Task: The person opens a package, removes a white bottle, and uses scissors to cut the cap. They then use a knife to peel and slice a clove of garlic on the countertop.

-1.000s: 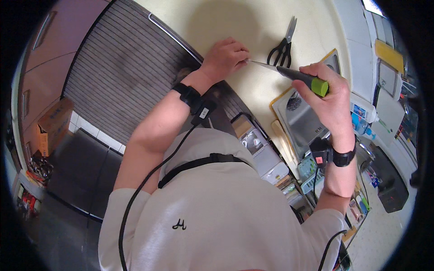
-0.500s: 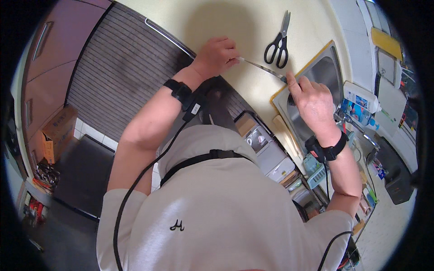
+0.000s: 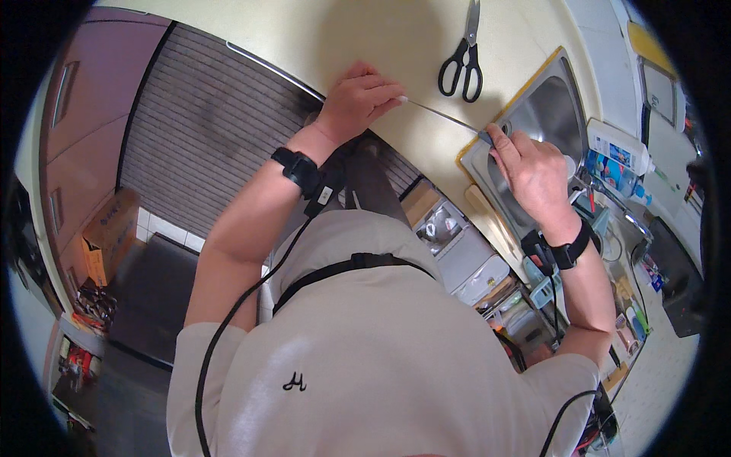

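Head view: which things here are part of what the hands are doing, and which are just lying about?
In use:
- left hand, fingers pinching the tip of the thin metal rod
- right hand, gripping the rod's other end

Lying about:
- black-handled scissors on the pale counter
- steel sink
- white bottle beside the sink

Handle of the thin metal-bladed tool (image 3: pixel 445 116) buried inside the closed right hand (image 3: pixel 533 171); kind of tool not tellable. Blade tip covered by the fingertips of the left hand (image 3: pixel 358 103), contact with the cream wall surface (image 3: pixel 396 38) not visible. Upper blade ends of the black-handled scissors (image 3: pixel 466 53) cut off by the dark rim. Steel sink basin (image 3: pixel 548 114) partly masked by the right hand. Clutter of bottles and small items at the right (image 3: pixel 617 152) too warped and small to identify. Cardboard box at the left (image 3: pixel 110 232) blurred.
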The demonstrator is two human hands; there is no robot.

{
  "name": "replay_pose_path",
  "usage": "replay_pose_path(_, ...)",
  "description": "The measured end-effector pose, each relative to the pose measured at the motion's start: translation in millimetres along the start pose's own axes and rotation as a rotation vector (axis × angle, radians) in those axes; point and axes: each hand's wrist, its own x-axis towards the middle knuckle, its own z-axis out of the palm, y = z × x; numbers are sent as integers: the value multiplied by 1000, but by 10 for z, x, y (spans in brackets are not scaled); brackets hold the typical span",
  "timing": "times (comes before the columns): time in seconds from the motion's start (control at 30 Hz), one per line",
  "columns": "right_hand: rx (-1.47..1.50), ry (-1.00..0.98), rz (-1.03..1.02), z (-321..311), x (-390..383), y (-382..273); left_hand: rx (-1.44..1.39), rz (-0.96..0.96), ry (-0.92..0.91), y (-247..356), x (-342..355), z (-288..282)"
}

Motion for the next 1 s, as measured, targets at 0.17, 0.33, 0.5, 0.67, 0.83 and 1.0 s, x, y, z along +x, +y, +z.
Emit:
replay_pose_path(0.17, -10, -32, -28, -97, -25, -7, -51, -23, -32, 44, -20, 48)
replay_pose_path(0.33, -77, -123, -78, -221, 28, -35, -96, -58, -74, 105, -110, 122)
replay_pose_path(0.5, -230, -99, -148, -386, 155, -166, -41, -22, -48, 95, -128, 141)
replay_pose_path(0.67, -419, -120, -279, -564, 298, -275, -16, -4, -43, 111, -114, 156)
replay_pose_path(0.83, -627, -139, -401, -651, 405, -450, 9, 18, -6, 112, -133, 210)
replay_pose_path(1.0, -642, -246, -438, -717, 486, -477, 2, 30, 16, 96, -176, 238)
